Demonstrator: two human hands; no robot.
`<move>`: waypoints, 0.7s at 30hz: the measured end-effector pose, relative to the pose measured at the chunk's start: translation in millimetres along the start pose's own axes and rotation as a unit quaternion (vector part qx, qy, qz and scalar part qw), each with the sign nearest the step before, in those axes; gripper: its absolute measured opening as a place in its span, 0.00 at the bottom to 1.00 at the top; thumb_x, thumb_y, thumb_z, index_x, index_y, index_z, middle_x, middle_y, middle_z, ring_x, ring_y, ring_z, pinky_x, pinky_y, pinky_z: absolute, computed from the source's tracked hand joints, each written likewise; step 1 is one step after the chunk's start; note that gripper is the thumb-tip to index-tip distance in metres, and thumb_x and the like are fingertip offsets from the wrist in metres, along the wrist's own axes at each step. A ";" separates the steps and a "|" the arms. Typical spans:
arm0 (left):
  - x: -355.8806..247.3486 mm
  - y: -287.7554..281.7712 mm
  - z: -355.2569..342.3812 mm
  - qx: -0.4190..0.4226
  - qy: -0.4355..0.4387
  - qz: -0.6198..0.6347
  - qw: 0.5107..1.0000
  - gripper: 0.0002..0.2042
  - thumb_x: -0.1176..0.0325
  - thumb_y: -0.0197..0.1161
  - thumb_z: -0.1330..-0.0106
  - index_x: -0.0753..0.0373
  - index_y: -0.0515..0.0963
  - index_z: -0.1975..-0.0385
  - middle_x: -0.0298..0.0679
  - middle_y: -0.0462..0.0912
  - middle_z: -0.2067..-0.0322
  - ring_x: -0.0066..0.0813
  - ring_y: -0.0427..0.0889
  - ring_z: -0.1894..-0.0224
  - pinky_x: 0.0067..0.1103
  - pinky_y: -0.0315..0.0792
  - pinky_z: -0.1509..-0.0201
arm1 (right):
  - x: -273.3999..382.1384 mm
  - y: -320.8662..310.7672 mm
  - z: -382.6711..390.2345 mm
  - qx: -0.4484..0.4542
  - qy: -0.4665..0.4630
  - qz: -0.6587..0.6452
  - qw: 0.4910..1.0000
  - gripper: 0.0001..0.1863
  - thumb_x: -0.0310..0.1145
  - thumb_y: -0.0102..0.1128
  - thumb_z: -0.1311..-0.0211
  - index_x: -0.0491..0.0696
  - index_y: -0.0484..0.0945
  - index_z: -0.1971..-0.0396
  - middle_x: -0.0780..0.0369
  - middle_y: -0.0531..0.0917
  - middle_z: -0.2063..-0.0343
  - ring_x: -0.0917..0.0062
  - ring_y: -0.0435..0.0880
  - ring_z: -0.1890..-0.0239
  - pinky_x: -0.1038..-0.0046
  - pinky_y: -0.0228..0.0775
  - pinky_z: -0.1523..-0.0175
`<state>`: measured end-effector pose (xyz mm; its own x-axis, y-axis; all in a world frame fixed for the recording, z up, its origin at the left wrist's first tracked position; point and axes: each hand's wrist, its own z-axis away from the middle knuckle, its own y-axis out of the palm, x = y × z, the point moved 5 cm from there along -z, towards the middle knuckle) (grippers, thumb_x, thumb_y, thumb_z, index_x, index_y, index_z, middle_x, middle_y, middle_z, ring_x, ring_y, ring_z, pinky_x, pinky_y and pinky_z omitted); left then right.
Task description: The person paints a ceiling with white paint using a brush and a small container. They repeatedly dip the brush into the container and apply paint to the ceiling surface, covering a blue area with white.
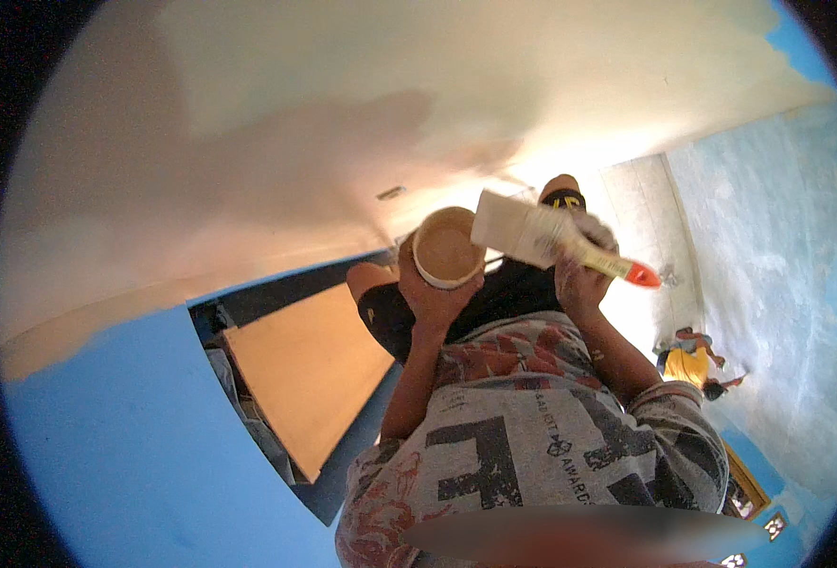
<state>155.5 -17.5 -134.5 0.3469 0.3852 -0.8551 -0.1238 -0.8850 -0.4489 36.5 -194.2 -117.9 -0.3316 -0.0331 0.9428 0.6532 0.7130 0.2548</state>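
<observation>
My left hand (434, 301) is wrapped around a white cup (418, 259) with pale, cream-coloured paint (449, 248) inside. A wide flat paintbrush (515, 229) is gripped in my right hand (579, 284), around the ferrule and the upper handle. Its pale, paint-coated bristles point left, and the tip comes right beside the cup's rim. The handle ends in red, to the right of my hand. Smears of paint show on the fingers of my right hand.
A wall surface (324, 123) with uneven cream and tan paint spreads across the top. Blue wall (134, 445) is at left, beside an opening with an orange-tan panel (310, 374). Another person in a yellow shirt (685, 365) is near the patchy pale-blue wall (769, 237) at right.
</observation>
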 end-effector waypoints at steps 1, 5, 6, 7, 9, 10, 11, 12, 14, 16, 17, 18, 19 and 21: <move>2.1 0.0 -0.6 0.002 0.002 -0.019 1.000 0.41 0.60 0.81 0.63 0.63 0.68 0.46 0.45 0.76 0.51 0.40 0.77 0.48 0.33 0.72 0.44 | 5.4 -2.3 1.5 0.092 -0.062 0.162 0.981 0.20 0.32 0.65 0.42 0.43 0.70 0.52 0.56 0.80 0.59 0.73 0.82 0.59 0.72 0.76 0.55; -3.0 -0.9 -0.8 0.028 0.001 0.053 0.998 0.42 0.60 0.82 0.64 0.63 0.68 0.45 0.46 0.78 0.52 0.40 0.78 0.49 0.32 0.72 0.45 | 39.3 15.8 -18.2 0.102 -0.052 0.160 0.980 0.17 0.32 0.69 0.48 0.38 0.80 0.60 0.58 0.85 0.65 0.71 0.85 0.64 0.71 0.78 0.55; -8.6 -1.0 -1.5 0.019 0.004 0.014 1.000 0.42 0.60 0.82 0.65 0.63 0.68 0.46 0.45 0.78 0.52 0.39 0.78 0.49 0.32 0.72 0.45 | 6.9 -4.1 -6.2 0.121 -0.056 0.272 0.953 0.15 0.32 0.69 0.48 0.41 0.81 0.61 0.59 0.85 0.67 0.72 0.86 0.65 0.71 0.78 0.58; -10.7 -1.4 -1.0 0.004 0.001 0.020 1.000 0.42 0.61 0.82 0.65 0.63 0.69 0.46 0.45 0.78 0.52 0.40 0.78 0.49 0.33 0.72 0.45 | -28.3 -22.7 6.5 0.148 -0.065 0.376 0.912 0.13 0.32 0.69 0.47 0.43 0.82 0.63 0.60 0.85 0.69 0.73 0.86 0.66 0.72 0.79 0.60; 0.1 -3.1 -7.2 0.003 0.009 0.036 0.999 0.41 0.60 0.82 0.64 0.62 0.69 0.46 0.45 0.79 0.52 0.38 0.79 0.50 0.32 0.73 0.45 | 15.4 22.0 -27.9 0.189 -0.068 0.312 0.929 0.13 0.36 0.68 0.46 0.44 0.82 0.63 0.59 0.85 0.68 0.71 0.86 0.67 0.71 0.78 0.60; 5.4 1.0 -11.6 -0.001 -0.017 0.027 0.999 0.40 0.61 0.82 0.63 0.62 0.69 0.47 0.45 0.79 0.53 0.37 0.79 0.51 0.31 0.73 0.46 | 42.8 46.3 -43.6 0.210 -0.076 0.282 0.933 0.14 0.38 0.68 0.45 0.45 0.82 0.64 0.58 0.85 0.68 0.70 0.86 0.67 0.71 0.78 0.60; 2.8 -1.6 -12.9 -0.013 -0.005 0.034 0.999 0.40 0.61 0.82 0.63 0.62 0.69 0.47 0.45 0.79 0.53 0.37 0.79 0.51 0.31 0.73 0.46 | 39.8 49.1 -45.7 0.205 -0.067 0.273 0.937 0.14 0.37 0.68 0.45 0.44 0.82 0.64 0.58 0.85 0.68 0.70 0.86 0.66 0.71 0.78 0.59; -0.1 -5.3 -15.5 -0.024 0.006 0.040 0.999 0.40 0.60 0.82 0.63 0.62 0.69 0.47 0.44 0.79 0.53 0.37 0.79 0.51 0.31 0.74 0.46 | 36.7 51.2 -46.2 0.201 -0.058 0.264 0.942 0.14 0.37 0.68 0.45 0.44 0.82 0.64 0.57 0.85 0.67 0.71 0.86 0.65 0.71 0.78 0.59; 9.8 -7.6 -17.0 -0.030 0.003 0.060 0.998 0.39 0.60 0.82 0.62 0.62 0.69 0.47 0.44 0.79 0.54 0.36 0.80 0.51 0.31 0.74 0.47 | 21.8 55.6 -42.8 0.214 -0.026 0.254 0.943 0.13 0.35 0.68 0.46 0.43 0.82 0.64 0.57 0.85 0.67 0.72 0.85 0.64 0.71 0.78 0.58; 15.3 -6.3 -19.5 -0.021 -0.011 0.086 0.996 0.39 0.59 0.82 0.62 0.62 0.69 0.47 0.44 0.79 0.55 0.36 0.80 0.52 0.30 0.74 0.47 | 14.7 57.9 -43.7 0.225 -0.001 0.235 0.946 0.13 0.34 0.69 0.46 0.42 0.83 0.63 0.57 0.85 0.66 0.72 0.85 0.63 0.70 0.78 0.57; 14.8 -6.3 -19.5 -0.027 -0.001 0.069 0.997 0.39 0.59 0.82 0.62 0.62 0.69 0.47 0.44 0.79 0.55 0.36 0.80 0.52 0.30 0.74 0.47 | 14.6 57.5 -44.1 0.224 0.007 0.217 0.950 0.13 0.33 0.69 0.46 0.41 0.83 0.63 0.58 0.86 0.66 0.73 0.85 0.62 0.70 0.78 0.57; 13.6 -6.4 -19.1 -0.036 0.008 0.051 0.998 0.39 0.59 0.82 0.61 0.62 0.69 0.47 0.44 0.79 0.55 0.36 0.80 0.52 0.30 0.74 0.47 | 18.1 57.2 -46.4 0.212 0.006 0.181 0.960 0.14 0.33 0.68 0.45 0.41 0.83 0.62 0.57 0.86 0.65 0.73 0.85 0.62 0.71 0.78 0.56; 12.5 -7.2 -17.6 -0.041 0.016 0.034 0.998 0.39 0.59 0.82 0.61 0.61 0.69 0.47 0.44 0.79 0.55 0.36 0.80 0.52 0.30 0.74 0.47 | 19.8 55.3 -47.4 0.197 0.006 0.146 0.969 0.14 0.33 0.68 0.45 0.40 0.83 0.61 0.57 0.86 0.65 0.73 0.85 0.61 0.71 0.78 0.55; 14.4 -12.3 -15.4 -0.029 0.006 0.045 0.999 0.39 0.58 0.82 0.61 0.62 0.69 0.47 0.44 0.79 0.55 0.37 0.80 0.51 0.30 0.74 0.47 | 10.7 57.2 -43.2 0.205 0.029 0.170 0.964 0.19 0.30 0.68 0.45 0.40 0.79 0.53 0.56 0.85 0.60 0.74 0.84 0.58 0.74 0.77 0.52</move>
<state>176.4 -5.1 -137.3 0.3474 0.3010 -0.8881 -0.1004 -0.9297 -0.3544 99.7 -184.1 -84.0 -0.0995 0.2197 0.9705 0.3904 0.9057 -0.1650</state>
